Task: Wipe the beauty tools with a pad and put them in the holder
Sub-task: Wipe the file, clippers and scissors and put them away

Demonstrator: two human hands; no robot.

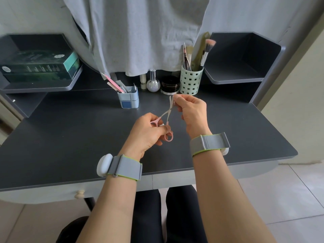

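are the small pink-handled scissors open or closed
Open: the small pink-handled scissors have their finger loops spread apart, left hand gripping one.

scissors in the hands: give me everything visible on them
Small scissors with pink loop handles and thin silvery metal blades, opened at the pivot. They are held above the dark desk, blades pointing away toward the holders. The left hand grips the handles; one loop hangs free below its fingers. The right hand pinches the blade tips, which it largely hides; no pad is visible there.
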